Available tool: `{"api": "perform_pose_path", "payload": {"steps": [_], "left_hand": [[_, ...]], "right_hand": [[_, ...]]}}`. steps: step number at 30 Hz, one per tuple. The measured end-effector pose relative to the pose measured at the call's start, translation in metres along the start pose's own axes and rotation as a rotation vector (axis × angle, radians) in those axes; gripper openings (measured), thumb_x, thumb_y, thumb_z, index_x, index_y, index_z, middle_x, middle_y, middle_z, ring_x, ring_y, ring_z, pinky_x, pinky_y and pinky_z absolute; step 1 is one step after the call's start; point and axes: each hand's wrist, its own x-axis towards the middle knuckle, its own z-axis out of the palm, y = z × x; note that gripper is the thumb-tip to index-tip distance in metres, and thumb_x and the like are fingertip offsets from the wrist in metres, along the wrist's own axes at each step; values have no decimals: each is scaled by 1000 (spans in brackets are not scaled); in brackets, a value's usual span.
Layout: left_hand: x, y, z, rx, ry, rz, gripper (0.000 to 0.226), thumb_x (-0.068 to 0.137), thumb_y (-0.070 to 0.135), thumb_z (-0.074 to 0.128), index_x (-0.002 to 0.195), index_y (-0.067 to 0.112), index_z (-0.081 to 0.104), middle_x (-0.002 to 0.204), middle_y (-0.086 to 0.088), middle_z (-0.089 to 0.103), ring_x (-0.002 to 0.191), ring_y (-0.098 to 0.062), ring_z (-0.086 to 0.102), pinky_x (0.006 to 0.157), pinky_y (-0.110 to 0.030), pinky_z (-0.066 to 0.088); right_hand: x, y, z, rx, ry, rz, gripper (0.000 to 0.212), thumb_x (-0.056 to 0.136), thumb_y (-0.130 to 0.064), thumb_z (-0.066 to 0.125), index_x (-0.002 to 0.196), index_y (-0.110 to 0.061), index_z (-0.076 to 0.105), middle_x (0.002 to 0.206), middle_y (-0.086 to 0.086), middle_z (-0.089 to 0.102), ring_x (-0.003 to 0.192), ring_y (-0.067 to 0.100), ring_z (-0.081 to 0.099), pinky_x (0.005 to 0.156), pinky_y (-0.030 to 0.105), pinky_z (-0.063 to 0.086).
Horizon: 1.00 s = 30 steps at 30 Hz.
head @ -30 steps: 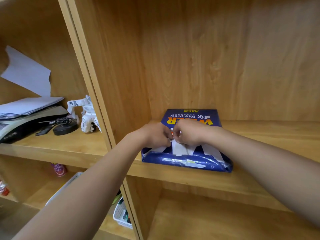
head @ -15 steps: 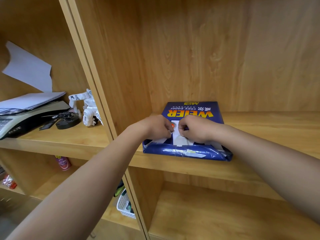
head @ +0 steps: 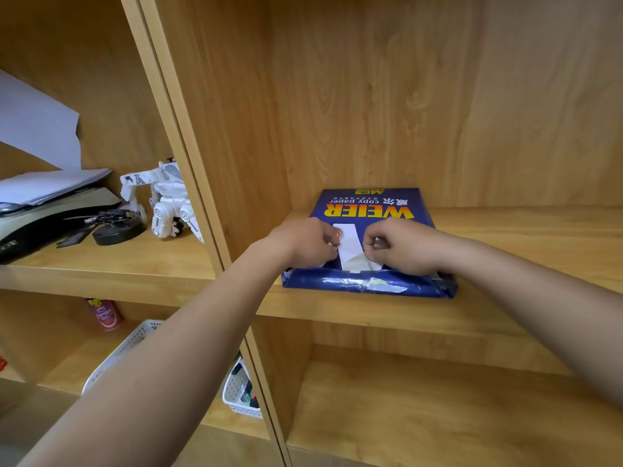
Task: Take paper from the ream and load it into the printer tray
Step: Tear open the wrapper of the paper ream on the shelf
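Note:
A blue ream of copy paper (head: 369, 203) with yellow lettering lies flat on the wooden shelf (head: 371, 308), its near end at the shelf's front. My left hand (head: 305, 242) and my right hand (head: 399, 246) rest on top of the ream near that end, each pinching a side of the blue wrapper. Between them the wrapper gapes and white paper (head: 350, 251) shows. At the far left, a dark printer (head: 40, 220) with loose white sheets (head: 50, 185) on top stands in the neighbouring compartment, partly cut off by the frame edge.
A vertical wooden divider (head: 188, 183) separates the ream's compartment from the printer's. Beside the printer are a white toy robot (head: 165, 203), a black round object with keys (head: 113, 227), and a leaning sheet. Below left sit a white basket (head: 239, 392) and a red can (head: 106, 313).
My hands have drawn apart, pulling the wrapper flaps open so more white paper shows between them. The camera has tilted, shifting the whole scene slightly upward in view.

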Motion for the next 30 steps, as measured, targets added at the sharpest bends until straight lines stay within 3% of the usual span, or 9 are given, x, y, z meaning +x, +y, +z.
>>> {"api": "perform_pose_path", "payload": {"steps": [3,6,8,11,15,18,23,27,30], "left_hand": [[1,-4,0,23,2,33,38,94,33,50,130,35,62,128,11,63,111,-17,60,93,-30,48],[1,-8,-2,45,-8,69,39,94,35,49,131,37,61,125,11,64,110,-17,60,87,-27,46],[1,-11,-4,64,-22,90,40,93,35,48,131,38,61,123,10,64,109,-18,59,83,-27,44],[-1,-14,-6,62,-40,124,41,93,33,48,131,36,60,115,6,64,103,-20,57,78,-28,44],[-2,-14,-5,103,-6,144,41,92,31,47,131,35,60,131,8,61,114,-22,56,84,-27,43],[2,-13,-1,140,22,164,38,91,33,47,125,35,62,126,8,64,112,-21,58,80,-26,41],[7,-19,3,164,-4,203,38,92,33,43,126,34,60,126,3,64,115,-25,57,76,-27,39],[14,-24,7,212,-7,238,34,94,35,40,119,28,63,122,1,66,109,-28,59,74,-29,40],[13,-24,11,243,12,240,36,96,34,37,122,25,61,122,-1,65,110,-28,60,74,-31,39]], "right_hand": [[-8,2,0,82,43,-22,8,92,-18,60,88,-25,59,80,-12,61,74,4,56,63,18,43],[-15,5,1,245,72,-14,25,87,-14,66,103,-30,55,107,-2,64,101,26,61,90,42,50],[-18,3,1,291,79,16,35,85,-13,69,111,-30,53,110,-3,62,107,25,58,95,42,48],[-12,-3,0,202,62,72,37,85,-20,71,117,-34,59,110,-7,62,101,15,58,91,35,48],[0,-22,1,34,50,109,15,89,-20,65,103,-25,70,97,-15,62,81,-3,52,67,14,39],[7,-29,4,13,99,152,11,86,-18,67,77,-23,69,81,-11,66,80,6,55,62,16,37],[9,-38,10,-22,172,238,15,84,-18,71,70,-22,69,71,-11,66,71,6,58,58,22,37],[1,-45,23,-96,276,264,10,86,-16,67,82,-12,75,107,6,71,105,24,61,83,35,48],[-4,-50,30,-129,325,287,14,87,-13,62,87,-14,76,103,5,72,100,25,62,77,34,48]]}}
